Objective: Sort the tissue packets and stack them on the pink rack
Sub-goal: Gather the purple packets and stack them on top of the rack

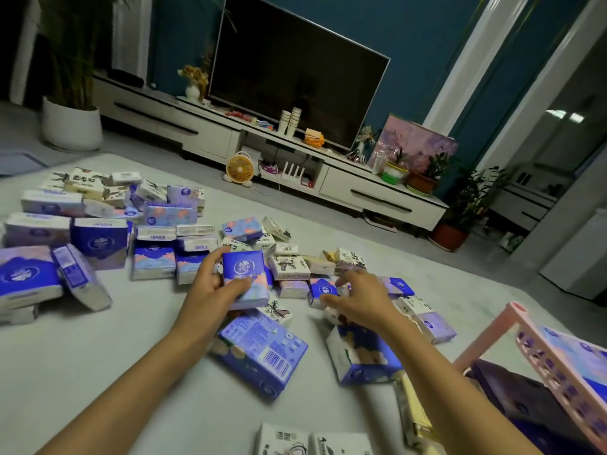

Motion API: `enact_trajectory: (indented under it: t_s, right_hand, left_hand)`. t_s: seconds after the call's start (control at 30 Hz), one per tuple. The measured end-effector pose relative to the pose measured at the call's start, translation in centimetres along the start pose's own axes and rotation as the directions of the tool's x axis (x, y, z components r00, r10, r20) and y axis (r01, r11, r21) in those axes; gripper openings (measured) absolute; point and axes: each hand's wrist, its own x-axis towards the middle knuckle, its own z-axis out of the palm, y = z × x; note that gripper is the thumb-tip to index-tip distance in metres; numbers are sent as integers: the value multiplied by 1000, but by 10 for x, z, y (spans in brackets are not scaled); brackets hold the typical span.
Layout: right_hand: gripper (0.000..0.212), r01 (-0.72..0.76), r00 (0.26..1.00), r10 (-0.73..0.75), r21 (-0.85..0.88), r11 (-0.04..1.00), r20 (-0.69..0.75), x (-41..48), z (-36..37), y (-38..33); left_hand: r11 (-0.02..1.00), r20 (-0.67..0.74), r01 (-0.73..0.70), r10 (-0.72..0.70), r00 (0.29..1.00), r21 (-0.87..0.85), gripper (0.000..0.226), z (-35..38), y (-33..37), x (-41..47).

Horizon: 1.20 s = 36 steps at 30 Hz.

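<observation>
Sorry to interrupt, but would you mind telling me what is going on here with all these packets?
A person is sorting tissue packets spread over the floor. The left hand grips a blue packet upright, while the right hand reaches a smaller blue packet on the floor; whether its fingers grip it yet is unclear. The pink rack at the right already carries some packets, but most lie on the floor.

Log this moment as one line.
left hand: grips blue packet | right hand: on small blue packet, grip unclear | pink rack: right, partly loaded
</observation>
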Motion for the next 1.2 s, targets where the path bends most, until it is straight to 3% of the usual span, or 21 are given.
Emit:
enact_trajectory:
  t_s: [0.07,0.17,0.23,0.3,0.37,0.47,0.6,0.77,0.83,0.93,1.07,1.2]
  right_hand:
    - [54,32,997,-29,-46,998,65,8,6,-9]
    - [69,-96,977,117,-124,988,178,23,19,-14]
    - [76,-149,974,172,-156,977,148,28,30,-16]
    - [67,-159,985,167,-165,973,39,31,39,-17]
    - [58,-191,982,191,-111,975,-11,32,42,-17]
    - [69,-233,972,233,44,971,20,28,27,-16]
    - [67,-129,989,96,334,934,113,-2,-20,-11]
    - [46,37,984,-113,465,884,137,-68,-94,-7]
    - [43,20,987,-117,636,772,111,-95,-122,2]
    - [43,-37,999,-10,860,510,49,-124,-157,26]
    - [6,-7,996,91,975,223,-14,-156,-188,74]
    - [23,13,986,164,986,163,-40,-177,-198,136]
  left_hand:
    - [1000,-30,4,-4,1000,3,39,-1,0,1]
    - [998,-51,44,-46,998,-37,35,-5,2,5]
    - [995,-49,68,-71,996,-66,37,-7,4,8]
    - [994,-40,77,-80,996,-75,40,-7,6,8]
    - [993,-29,88,-91,995,-77,40,-7,8,7]
    - [992,-35,95,-99,995,-83,36,-7,13,5]
    - [994,-66,86,-90,994,-60,32,-3,19,-3]
    - [999,-68,20,-23,997,-38,35,-4,30,-31]
    - [999,-51,-32,30,998,-28,42,-3,39,-43]
    - [1000,15,9,-10,1000,20,49,19,50,-60]
    - [998,206,-5,-9,979,64,32,89,64,-92]
    - [999,311,-25,9,950,48,27,167,76,-114]
